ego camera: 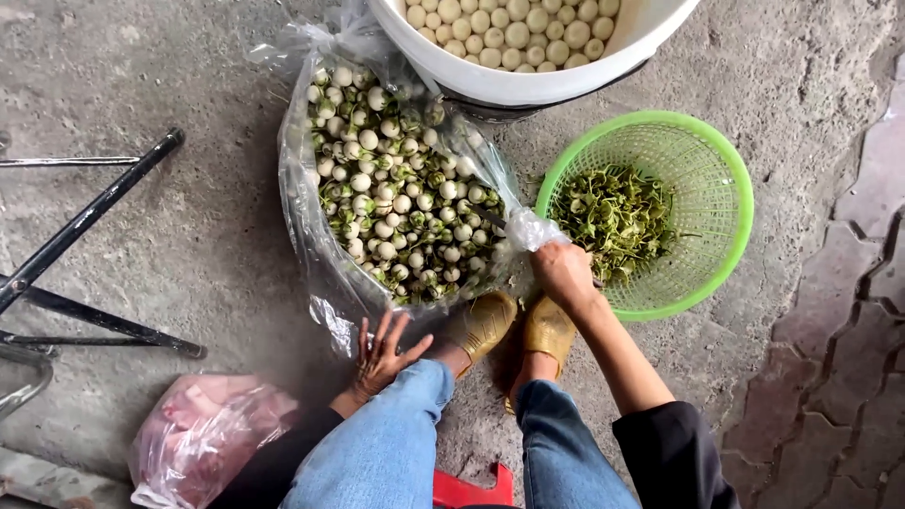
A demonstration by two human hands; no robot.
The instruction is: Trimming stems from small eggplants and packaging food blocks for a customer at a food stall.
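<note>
A clear plastic bag [311, 236] full of small white round vegetables with green stems [401, 203] lies open on the concrete in front of my feet. My left hand [380, 356] rests with fingers spread against the bag's near edge, holding nothing. My right hand [563, 273] is closed on the bag's right edge, and a thin dark blade tip shows beside it. A green plastic basket [726, 179] holding cut green stems [613, 217] stands just right of that hand. A white bucket [528, 80] of trimmed white vegetables stands beyond the bag.
A pink plastic bag [203, 438] lies at my left knee. Black metal legs [90, 221] cross the floor at the left. Paving bricks [848, 358] border the concrete on the right. A red stool edge [467, 490] shows between my legs.
</note>
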